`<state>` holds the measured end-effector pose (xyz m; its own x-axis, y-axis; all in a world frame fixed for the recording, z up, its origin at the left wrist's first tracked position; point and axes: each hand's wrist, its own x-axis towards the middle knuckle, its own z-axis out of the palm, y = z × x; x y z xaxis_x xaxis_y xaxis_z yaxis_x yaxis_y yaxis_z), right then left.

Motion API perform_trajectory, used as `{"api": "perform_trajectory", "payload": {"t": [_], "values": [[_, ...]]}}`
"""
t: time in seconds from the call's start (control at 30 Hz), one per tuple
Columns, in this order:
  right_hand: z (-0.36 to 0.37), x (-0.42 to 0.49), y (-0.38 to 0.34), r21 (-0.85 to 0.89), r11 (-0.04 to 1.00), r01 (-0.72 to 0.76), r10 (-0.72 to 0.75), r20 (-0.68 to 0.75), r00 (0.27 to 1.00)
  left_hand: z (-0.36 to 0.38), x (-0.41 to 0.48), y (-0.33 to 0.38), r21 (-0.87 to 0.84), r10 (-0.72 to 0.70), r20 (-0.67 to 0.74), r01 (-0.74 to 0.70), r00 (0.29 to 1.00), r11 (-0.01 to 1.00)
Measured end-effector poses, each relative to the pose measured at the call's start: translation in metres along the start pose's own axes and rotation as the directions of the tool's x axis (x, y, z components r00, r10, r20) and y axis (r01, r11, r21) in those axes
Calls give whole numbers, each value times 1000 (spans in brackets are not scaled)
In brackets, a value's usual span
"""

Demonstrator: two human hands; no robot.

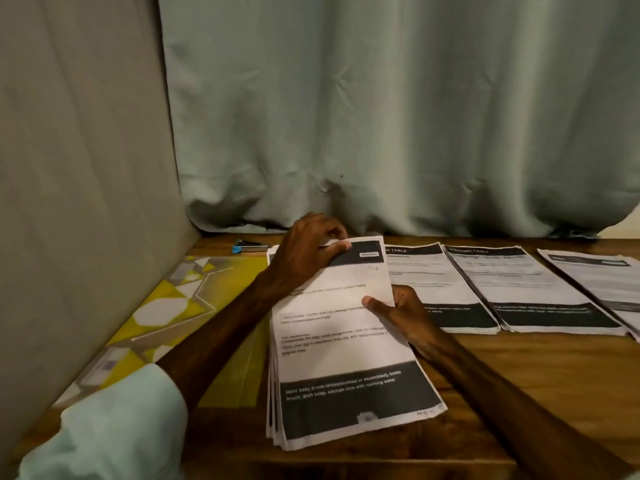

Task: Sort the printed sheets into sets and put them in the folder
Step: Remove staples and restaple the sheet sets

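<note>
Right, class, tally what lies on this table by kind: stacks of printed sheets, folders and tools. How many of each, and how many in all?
Stacks of printed sheets: 4 (the held stack, gripped by the left hand and right hand, and three flat stacks)
Yellow folder: 1
Stapler: 1
Total: 6

matt paper sheets [341,344], glossy card folder [180,306], smooth varnished wood table [540,368], soft cloth curtain [398,116].
</note>
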<state>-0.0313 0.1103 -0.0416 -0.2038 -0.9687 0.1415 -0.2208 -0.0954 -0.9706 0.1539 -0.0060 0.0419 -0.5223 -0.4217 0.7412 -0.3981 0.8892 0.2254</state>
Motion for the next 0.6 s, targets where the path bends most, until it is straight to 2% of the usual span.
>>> {"api": "perform_trajectory", "payload": {"t": [0.13,0.23,0.33,0.43,0.6], "values": [[2,5,4,17,1000,12,-12,-4,1000,5,6,-8,-26,55,42,-54,998,998],[1,7,6,12,1000,13,-13,-5,1000,11,5,-14,-32,106,12,-105,994,994],[-1,9,10,-55,998,16,-16,6,1000,23,-7,-22,34,145,-26,-144,989,989],[-1,10,10,-90,996,26,-24,29,999,30,-18,-27,88,212,-131,-201,969,976],[-3,12,12,-56,998,15,-12,55,998,31,-27,-24,236,314,-267,-254,911,938]]}}
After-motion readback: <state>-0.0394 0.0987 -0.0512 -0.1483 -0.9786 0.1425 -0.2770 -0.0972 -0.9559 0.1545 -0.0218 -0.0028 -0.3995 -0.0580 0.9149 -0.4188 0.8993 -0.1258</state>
